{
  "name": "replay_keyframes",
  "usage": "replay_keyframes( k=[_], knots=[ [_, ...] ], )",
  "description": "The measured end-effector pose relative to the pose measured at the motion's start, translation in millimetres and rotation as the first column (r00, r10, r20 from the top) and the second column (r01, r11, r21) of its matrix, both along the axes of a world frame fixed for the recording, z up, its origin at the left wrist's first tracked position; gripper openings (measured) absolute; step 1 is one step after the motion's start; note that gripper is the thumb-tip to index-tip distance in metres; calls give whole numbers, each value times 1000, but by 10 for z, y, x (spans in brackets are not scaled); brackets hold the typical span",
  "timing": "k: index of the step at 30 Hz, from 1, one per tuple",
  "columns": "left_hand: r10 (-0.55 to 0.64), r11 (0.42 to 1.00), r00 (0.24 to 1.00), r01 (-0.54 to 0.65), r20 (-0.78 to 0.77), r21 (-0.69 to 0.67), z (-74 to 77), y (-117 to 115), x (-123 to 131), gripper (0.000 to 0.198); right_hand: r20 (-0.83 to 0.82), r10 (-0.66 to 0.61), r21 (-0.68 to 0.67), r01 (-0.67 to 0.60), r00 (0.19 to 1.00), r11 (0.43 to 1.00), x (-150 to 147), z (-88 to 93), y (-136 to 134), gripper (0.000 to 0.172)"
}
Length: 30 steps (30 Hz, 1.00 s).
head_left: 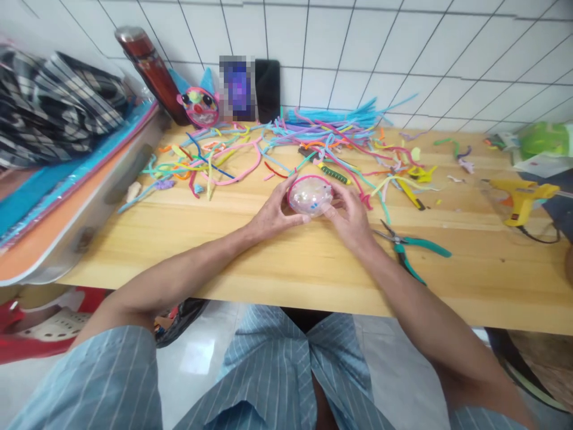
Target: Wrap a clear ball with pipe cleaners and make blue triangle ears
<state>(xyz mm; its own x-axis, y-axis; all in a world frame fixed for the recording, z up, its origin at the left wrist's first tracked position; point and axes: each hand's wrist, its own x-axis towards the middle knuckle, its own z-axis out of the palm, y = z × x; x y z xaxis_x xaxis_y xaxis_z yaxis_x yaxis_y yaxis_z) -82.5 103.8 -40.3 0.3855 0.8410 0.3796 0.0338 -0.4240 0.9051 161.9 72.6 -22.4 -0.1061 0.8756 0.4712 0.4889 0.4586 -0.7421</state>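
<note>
Between my two hands, over the middle of the wooden table (250,263), is a clear rounded plastic ball or dome (310,197) with a pink rim along its top edge. Small blue and dark specks show on it. My left hand (280,209) curls round its left side, with the thumb along the lower edge. On the opposite side, my right hand (347,209) grips it with thumb and fingers. Just beyond lies a green and black handled tool (335,174). Needle-nose pliers (405,245) with teal handles rest right of my right hand, jaws partly apart.
Colourful pipe cleaners (331,128) spread along the back. A pink face craft with blue ears (200,106), a red thermos (152,74) and a black phone (267,89) stand by the tiled wall. At right sits a yellow glue gun (521,200); a plastic bin (89,239) borders the left.
</note>
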Motion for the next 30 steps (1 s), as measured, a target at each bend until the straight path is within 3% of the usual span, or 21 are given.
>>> replay_keyframes(
  k=[5,11,15,22,30],
  knots=[
    [2,993,1000,-4,-15,-121,141,-41,42,129,7,0,10,0,1000,1000,-49,-18,6,55],
    [71,980,990,-92,-122,-176,291,-29,141,105,-12,-84,91,85,996,992,-54,43,-54,56],
    [56,985,992,-74,-116,-158,228,-30,164,106,-26,-116,134,119,993,984,-42,99,-96,54],
    [67,991,995,-75,-80,-109,44,-26,148,105,-36,-103,36,104,994,994,13,69,-92,53],
    [22,999,998,-24,-61,-44,77,-32,151,116,-52,-22,-6,22,998,1000,25,15,-122,60]
  ],
)
